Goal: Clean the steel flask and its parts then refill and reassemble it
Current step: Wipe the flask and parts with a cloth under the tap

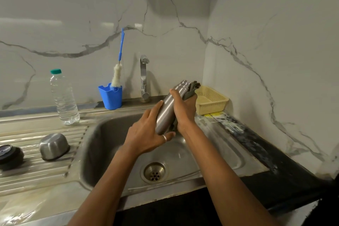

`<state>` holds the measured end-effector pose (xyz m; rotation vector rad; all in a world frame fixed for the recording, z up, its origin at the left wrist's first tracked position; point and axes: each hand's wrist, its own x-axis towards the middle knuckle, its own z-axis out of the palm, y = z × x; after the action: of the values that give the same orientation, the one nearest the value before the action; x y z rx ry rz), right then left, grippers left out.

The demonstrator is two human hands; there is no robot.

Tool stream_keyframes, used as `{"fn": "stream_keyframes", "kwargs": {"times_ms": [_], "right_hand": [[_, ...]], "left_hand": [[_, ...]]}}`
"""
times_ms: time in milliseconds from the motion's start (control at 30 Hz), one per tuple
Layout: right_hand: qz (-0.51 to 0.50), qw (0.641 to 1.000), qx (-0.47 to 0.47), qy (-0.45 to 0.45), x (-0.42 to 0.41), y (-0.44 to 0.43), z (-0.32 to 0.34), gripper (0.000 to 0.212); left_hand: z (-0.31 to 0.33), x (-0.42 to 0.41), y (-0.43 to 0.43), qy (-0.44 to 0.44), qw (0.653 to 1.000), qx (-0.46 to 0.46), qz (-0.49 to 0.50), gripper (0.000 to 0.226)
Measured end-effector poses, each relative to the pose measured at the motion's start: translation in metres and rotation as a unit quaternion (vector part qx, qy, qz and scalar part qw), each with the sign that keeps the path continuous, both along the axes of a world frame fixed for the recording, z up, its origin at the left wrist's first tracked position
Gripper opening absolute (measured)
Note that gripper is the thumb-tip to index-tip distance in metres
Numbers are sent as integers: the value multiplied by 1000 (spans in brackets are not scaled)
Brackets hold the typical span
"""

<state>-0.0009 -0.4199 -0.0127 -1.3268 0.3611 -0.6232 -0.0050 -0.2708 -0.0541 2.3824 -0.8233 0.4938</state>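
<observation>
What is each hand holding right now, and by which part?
The left hand grips the steel flask at its lower body, near the base; right hand clasps a grey cloth round the flask's upper body.

The brushed steel flask [166, 108] tilts above the sink [95, 143] basin, open neck up and away (cap off). Left of the sink sit its inverted steel cup [54, 146] and, farther left, a dark stopper [10, 156].

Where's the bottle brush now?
Head view, left of centre: the bottle brush stands in the blue cup on the sink's back ledge, between the tap and the water bottle.
</observation>
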Motion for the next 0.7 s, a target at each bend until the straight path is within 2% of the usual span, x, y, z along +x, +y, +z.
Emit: {"fn": "stream_keyframes", "kwargs": {"times_ms": [100, 167, 200, 233, 267, 300, 333, 367, 400, 467, 500, 533, 567, 633, 667, 700], "right_hand": [[-8, 999, -36, -13, 2, 2, 0, 53], [11, 1000, -23, -3, 3, 4, 1, 61], [35, 999, -4, 10, 3, 4, 2, 68], [67, 997, 16, 21, 2, 3, 2, 73], [90, 995, 37, 16, 2, 0, 1, 71], [108, 993, 56, 1, 1, -2, 1, 63], [115, 991, 71, -6, 1, -5, 2, 57], [114, 990, 82, -7, 0, -7, 3, 54], [98, 992, 85, -8, -1, -8, 4, 54], [44, 997, 68, -3, 3, -7, 2, 58], [17, 998, 54, -2, 4, -5, 2, 59], [-3, 999, 33, -1, 6, -3, 0, 58], [-17, 1000, -1, 4, 7, -3, -1, 57], [1, 999, -39, 14, 7, -4, -2, 60], [37, 999, -23, 12, 6, -6, -2, 64], [86, 996, 12, 6, 6, -7, -3, 70]], "left_hand": [[-2, 2, -4, 33, 999, -8, 2, 115], [-1, 5, -2, 114, 989, -85, -40, 109], [0, 4, -1, 200, 965, -148, -81, 102], [1, 2, -1, 311, 915, -221, -134, 95], [1, 0, 0, 410, 848, -282, -180, 91], [0, -1, 2, 470, 797, -319, -206, 89], [1, -1, 4, 493, 774, -331, -218, 88], [1, 1, 5, 497, 772, -331, -216, 88], [2, 2, 4, 479, 793, -321, -199, 86], [5, 0, -1, 356, 893, -244, -127, 89], [3, -1, -5, 263, 946, -170, -83, 97], [-2, -2, -11, 180, 979, -85, -39, 106], [-7, -4, -16, 125, 992, -19, -1, 114], [-9, -7, -20, 104, 994, 5, 22, 113], [-7, -7, -18, 155, 987, -42, -9, 107], [-3, -5, -15, 255, 956, -129, -64, 101]]}}
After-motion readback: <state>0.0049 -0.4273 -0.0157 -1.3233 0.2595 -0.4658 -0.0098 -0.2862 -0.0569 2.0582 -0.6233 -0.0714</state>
